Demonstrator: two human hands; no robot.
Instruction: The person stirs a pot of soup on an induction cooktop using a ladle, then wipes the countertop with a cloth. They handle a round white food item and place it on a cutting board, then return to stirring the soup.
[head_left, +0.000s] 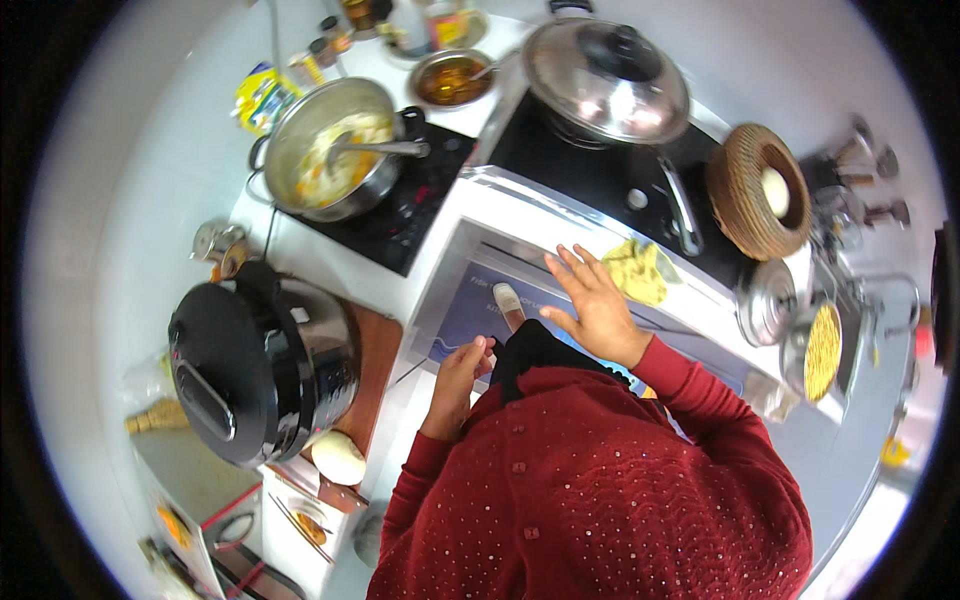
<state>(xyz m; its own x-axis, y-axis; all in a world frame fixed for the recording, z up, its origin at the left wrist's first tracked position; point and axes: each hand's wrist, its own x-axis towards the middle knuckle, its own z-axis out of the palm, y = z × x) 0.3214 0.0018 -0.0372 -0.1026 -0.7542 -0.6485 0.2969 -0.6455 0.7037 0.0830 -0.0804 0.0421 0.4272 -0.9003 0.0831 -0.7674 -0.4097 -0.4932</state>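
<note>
My right hand (601, 315) is held out with its fingers spread and nothing in it, beside a yellow cloth (636, 271) on the counter edge. Close to my body, my left hand (459, 379) has its fingers curled near a black garment; whether it pinches the fabric is unclear. Ahead on the left, an uncovered steel pot (375, 184) stands on a black cooktop (442, 176). Pale and orange pieces of food lie inside it, with a metal ladle (386, 148) resting across. A lidded wok (607, 82) sits on a second black cooktop (525, 142).
To the left stands a black electric pressure cooker (225, 367) on a wooden board (379, 360), near a pale round vegetable (339, 457). A bowl of brown liquid (452, 79) is at the back. Rightward are a woven basket (727, 195), a pot lid (754, 304) and a yellow-filled bowl (795, 352).
</note>
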